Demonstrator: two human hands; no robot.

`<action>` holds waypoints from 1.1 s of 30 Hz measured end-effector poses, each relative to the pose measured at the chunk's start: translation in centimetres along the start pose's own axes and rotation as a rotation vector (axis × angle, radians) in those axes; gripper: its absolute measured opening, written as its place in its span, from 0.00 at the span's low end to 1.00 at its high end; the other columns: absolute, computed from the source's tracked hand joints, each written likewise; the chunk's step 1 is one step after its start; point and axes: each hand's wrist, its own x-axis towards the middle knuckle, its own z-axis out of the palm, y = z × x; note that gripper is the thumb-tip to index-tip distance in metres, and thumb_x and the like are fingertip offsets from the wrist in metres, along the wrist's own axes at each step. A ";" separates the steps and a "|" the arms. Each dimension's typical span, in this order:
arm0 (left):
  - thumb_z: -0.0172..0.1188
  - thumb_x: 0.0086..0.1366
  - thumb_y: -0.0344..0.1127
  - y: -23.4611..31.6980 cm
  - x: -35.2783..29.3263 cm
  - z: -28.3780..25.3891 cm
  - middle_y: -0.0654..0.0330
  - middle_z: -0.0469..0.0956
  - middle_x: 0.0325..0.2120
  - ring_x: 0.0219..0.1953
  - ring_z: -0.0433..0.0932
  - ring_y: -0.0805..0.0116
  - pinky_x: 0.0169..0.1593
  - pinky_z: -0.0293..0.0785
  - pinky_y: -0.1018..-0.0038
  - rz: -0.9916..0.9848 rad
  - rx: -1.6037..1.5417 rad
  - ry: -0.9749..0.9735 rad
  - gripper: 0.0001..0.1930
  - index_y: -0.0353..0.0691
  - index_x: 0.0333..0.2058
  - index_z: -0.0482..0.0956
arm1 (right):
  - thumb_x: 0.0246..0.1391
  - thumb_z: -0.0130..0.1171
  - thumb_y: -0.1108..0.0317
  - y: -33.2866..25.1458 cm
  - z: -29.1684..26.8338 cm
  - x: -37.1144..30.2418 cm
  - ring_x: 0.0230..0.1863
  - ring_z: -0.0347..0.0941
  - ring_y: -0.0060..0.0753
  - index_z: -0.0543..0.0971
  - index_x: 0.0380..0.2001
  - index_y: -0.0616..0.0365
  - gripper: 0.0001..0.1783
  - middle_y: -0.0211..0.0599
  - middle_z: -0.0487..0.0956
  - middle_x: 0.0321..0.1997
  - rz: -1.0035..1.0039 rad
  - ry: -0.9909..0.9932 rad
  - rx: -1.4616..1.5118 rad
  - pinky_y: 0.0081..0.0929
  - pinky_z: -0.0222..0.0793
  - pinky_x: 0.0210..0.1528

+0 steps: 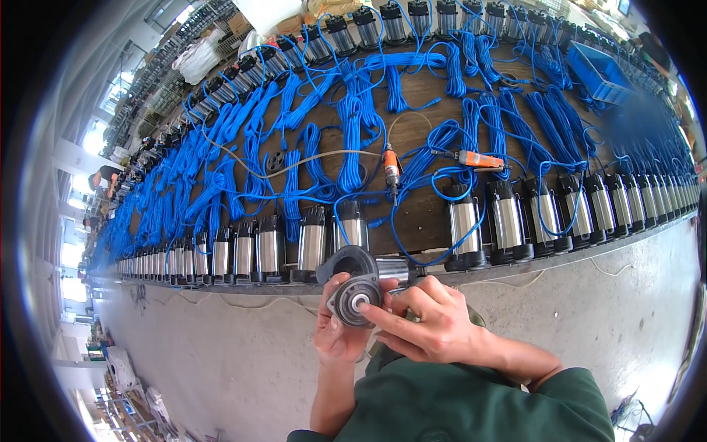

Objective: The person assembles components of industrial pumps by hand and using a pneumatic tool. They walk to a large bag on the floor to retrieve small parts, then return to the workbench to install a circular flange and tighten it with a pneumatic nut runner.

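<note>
My left hand (333, 335) grips a dark round pump cover (345, 295) with flange ears and a pale ring at its centre. My right hand (438, 320) reaches in from the right, its index fingertip touching the cover near that ring. Its other fingers are bent, and I see nothing held in them. Just behind the cover, at the bench edge, a submersible pump (392, 268) lies on its side, its dark open end (345, 259) toward me. The cover overlaps part of that end in view, so whether they touch I cannot tell.
Upright silver-and-black pumps (508, 221) line the bench's near edge, with another row (394, 26) along the far side. Bundles of blue cable (353, 125) cover much of the brown bench top (420, 210). Two orange power tools (392, 168) lie mid-bench. A blue crate (600, 72) sits far right.
</note>
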 end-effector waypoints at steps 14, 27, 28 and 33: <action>0.65 0.71 0.49 1.6 0.0 -1.4 0.26 0.68 0.63 0.60 0.76 0.39 0.65 0.71 0.52 0.029 0.109 -0.016 0.35 0.54 0.72 0.63 | 0.41 0.76 0.69 -0.6 1.4 1.3 0.31 0.72 0.35 0.78 0.20 0.55 0.12 0.31 0.74 0.29 -0.105 0.204 0.338 0.36 0.80 0.44; 0.63 0.71 0.41 2.2 -0.6 -2.0 0.21 0.71 0.59 0.65 0.71 0.27 0.69 0.70 0.43 0.010 -0.002 0.002 0.34 0.38 0.71 0.64 | 0.47 0.68 0.77 -0.4 3.1 1.7 0.29 0.75 0.35 0.72 0.16 0.59 0.14 0.31 0.70 0.25 -0.394 0.046 0.286 0.45 0.83 0.61; 0.62 0.71 0.42 2.3 -0.5 -1.5 0.24 0.73 0.59 0.65 0.72 0.27 0.69 0.68 0.43 0.011 0.009 -0.001 0.34 0.38 0.71 0.65 | 0.47 0.68 0.77 -0.3 3.2 1.8 0.30 0.75 0.36 0.72 0.16 0.59 0.14 0.31 0.70 0.25 -0.412 0.046 0.284 0.45 0.83 0.60; 0.61 0.71 0.44 2.3 -1.1 -1.6 0.25 0.73 0.59 0.64 0.73 0.26 0.70 0.67 0.41 -0.016 -0.006 0.030 0.35 0.36 0.71 0.64 | 0.48 0.68 0.77 0.0 3.9 1.9 0.31 0.76 0.36 0.72 0.16 0.59 0.14 0.31 0.71 0.25 -0.466 0.006 0.297 0.44 0.84 0.59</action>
